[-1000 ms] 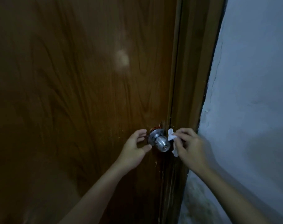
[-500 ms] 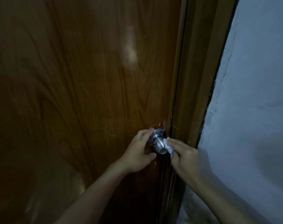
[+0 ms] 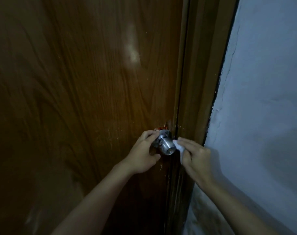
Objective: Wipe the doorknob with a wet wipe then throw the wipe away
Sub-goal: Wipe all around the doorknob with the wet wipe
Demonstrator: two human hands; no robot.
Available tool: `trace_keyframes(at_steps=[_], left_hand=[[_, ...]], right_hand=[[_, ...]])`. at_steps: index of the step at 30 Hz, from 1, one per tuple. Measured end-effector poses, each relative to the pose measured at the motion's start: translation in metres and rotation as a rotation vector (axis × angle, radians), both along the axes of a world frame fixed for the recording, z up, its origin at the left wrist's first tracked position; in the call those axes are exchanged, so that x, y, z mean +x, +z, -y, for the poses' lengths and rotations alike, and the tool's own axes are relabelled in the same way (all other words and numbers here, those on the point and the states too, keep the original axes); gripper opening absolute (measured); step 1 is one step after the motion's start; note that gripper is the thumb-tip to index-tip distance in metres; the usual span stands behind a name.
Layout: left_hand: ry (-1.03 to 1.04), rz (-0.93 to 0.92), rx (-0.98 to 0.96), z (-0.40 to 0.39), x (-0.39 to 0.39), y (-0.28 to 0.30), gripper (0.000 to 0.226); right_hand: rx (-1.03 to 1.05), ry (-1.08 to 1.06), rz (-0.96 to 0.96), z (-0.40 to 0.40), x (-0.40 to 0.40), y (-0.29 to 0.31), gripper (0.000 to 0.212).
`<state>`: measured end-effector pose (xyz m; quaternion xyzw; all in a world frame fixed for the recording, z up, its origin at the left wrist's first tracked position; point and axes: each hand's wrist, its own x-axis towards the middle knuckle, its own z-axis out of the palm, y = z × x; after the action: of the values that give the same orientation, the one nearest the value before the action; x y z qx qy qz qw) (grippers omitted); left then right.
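Nearest the camera, two bare forearms rise from about 6 o'clock toward the middle of the view. The left hand [image 3: 141,154] comes in at 9 o'clock of the metal doorknob [image 3: 166,145], its fingers curled loosely around the neck and rose behind the knob, thumb below, steadying rather than clamping. The right hand [image 3: 194,154] sits at 3 o'clock of the knob, fingers narrowed into a pinch on a bunched white wet wipe [image 3: 178,146], whose free edge touches the knob's right flank. The wipe looks thin, limp and damp; it should fold around the rounded metal easily, and is best held as a wad under the fingertips so it does not slide off. The knob is rigid, smooth and probably slick once wet, so it wants wrapping pressure, with the neck as the firm place to brace. Farther off, the brown wood-grain door [image 3: 85,90] fills the left, the door frame [image 3: 200,82] stands at 1 o'clock, and a pale plaster wall [image 3: 266,99] beyond it at 3 o'clock. No bin is visible.
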<state>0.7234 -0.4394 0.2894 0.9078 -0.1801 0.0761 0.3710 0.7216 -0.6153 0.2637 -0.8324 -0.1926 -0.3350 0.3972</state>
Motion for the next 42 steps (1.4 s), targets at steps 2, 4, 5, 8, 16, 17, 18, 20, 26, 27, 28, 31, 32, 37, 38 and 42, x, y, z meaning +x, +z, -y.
trace_keyframes(at_steps=[2, 4, 5, 8, 16, 17, 18, 20, 26, 27, 28, 31, 32, 37, 38, 42], left_hand=[[0.002, 0.004, 0.006, 0.000, 0.000, 0.001, 0.073], [0.000, 0.009, -0.001, 0.000, 0.000, 0.001, 0.071], [-0.002, 0.005, -0.005, 0.000, 0.000, 0.001, 0.071], [-0.013, -0.010, -0.015, -0.001, -0.001, 0.002, 0.071], [-0.010, -0.033, -0.033, -0.001, -0.003, 0.004, 0.070], [-0.009, -0.036, -0.034, -0.001, -0.003, 0.004, 0.071], [-0.007, -0.041, -0.038, -0.001, -0.003, 0.003, 0.071], [-0.001, -0.049, -0.049, -0.001, -0.002, 0.003, 0.071], [0.004, -0.039, -0.056, -0.002, -0.001, 0.003, 0.070], [0.004, -0.037, -0.057, -0.001, -0.002, 0.002, 0.070], [0.004, -0.036, -0.059, -0.001, -0.002, 0.002, 0.070], [0.016, -0.028, -0.068, -0.001, -0.002, 0.002, 0.069], [0.020, -0.029, -0.068, -0.001, -0.002, 0.002, 0.069], [0.016, -0.026, -0.077, -0.001, -0.001, 0.003, 0.069], [0.015, -0.027, -0.078, 0.000, -0.001, 0.004, 0.069], [0.021, -0.029, -0.079, 0.000, -0.001, 0.003, 0.069]], right_hand=[[-0.005, 0.021, -0.016, -0.003, 0.001, 0.005, 0.033], [-0.118, 0.077, -0.042, -0.011, -0.001, -0.005, 0.045], [-0.154, 0.081, -0.054, -0.013, -0.002, -0.014, 0.051], [-0.152, 0.049, -0.101, -0.008, -0.008, -0.026, 0.053], [-0.114, 0.073, -0.074, -0.010, -0.009, -0.018, 0.053], [-0.138, 0.099, -0.081, -0.012, -0.010, -0.023, 0.057], [-0.145, 0.112, -0.091, -0.011, -0.012, -0.024, 0.059], [-0.140, 0.081, -0.127, -0.005, -0.015, -0.018, 0.055], [-0.123, 0.103, -0.118, -0.007, -0.008, 0.015, 0.049], [-0.187, 0.143, -0.149, -0.011, -0.007, 0.010, 0.054], [-0.220, 0.166, -0.179, -0.015, -0.007, 0.004, 0.057], [-0.110, 0.116, -0.229, -0.013, -0.005, -0.004, 0.052], [-0.092, 0.085, -0.262, -0.009, -0.005, -0.002, 0.048], [-0.101, 0.123, -0.251, -0.005, 0.000, 0.016, 0.045], [-0.132, 0.162, -0.260, -0.008, -0.001, 0.015, 0.047], [-0.124, 0.129, -0.375, -0.010, -0.001, 0.005, 0.049]])
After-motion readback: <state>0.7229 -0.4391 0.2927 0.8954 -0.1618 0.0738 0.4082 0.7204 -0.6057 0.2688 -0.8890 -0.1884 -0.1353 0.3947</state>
